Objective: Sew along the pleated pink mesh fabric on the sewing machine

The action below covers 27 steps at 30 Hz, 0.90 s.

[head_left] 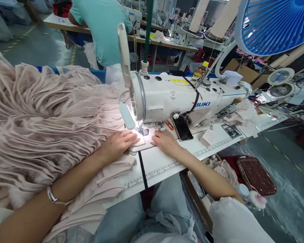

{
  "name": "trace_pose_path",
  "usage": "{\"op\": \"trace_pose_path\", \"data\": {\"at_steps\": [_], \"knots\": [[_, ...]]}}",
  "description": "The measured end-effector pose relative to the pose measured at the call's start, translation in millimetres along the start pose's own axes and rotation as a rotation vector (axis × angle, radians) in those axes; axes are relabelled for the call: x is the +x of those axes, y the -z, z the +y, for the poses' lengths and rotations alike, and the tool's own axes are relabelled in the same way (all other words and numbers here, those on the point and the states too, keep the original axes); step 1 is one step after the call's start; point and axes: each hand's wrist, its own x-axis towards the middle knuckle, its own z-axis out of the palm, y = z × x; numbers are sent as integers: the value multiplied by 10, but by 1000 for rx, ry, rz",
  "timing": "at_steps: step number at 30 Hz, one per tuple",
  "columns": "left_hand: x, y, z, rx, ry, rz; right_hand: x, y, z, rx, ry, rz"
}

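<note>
Fingers (132,136) of your left hand (116,145) are lying extended on a pale fabric piece (141,139) at frame centre; your right hand (165,142) is resting half-curled; whether either is pinching, I cannot tell. Uneven pressing risks skewing cloth; straying beneath the sewing machine (162,98), a pricked fingertip.

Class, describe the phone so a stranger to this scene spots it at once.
Start at the big white sewing machine. On the table below its arm, just right of the person's right hand, lies the phone. It is the black, glossy slab between a small orange tool and some pale cloth pieces.
</note>
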Motion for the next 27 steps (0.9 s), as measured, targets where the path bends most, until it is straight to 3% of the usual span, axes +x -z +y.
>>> {"op": "trace_pose_path", "data": {"at_steps": [3,7,9,11,16,23,25,27], "knots": [[38,-81,72,56,-113,-58,70,-22,59,171,-1,-44],[130,-248,572,282,66,-136,92,-42,74,197,-33,-54],[168,-279,791,288,158,-142,102,-24,32,113,-40,-90],[184,-249,878,247,200,-139,115,7,-27,31,-34,-138],[154,-105,727,200,118,-107,127,30,-132,-22,-53,-149],[160,-176,670,251,89,-104,240,-128,-100,223,-235,-13],[167,-154,621,186,121,-116,270,-167,-105,331,-305,15],[163,-106,561,93,238,-100,273,-184,-117,407,-369,52]]}}
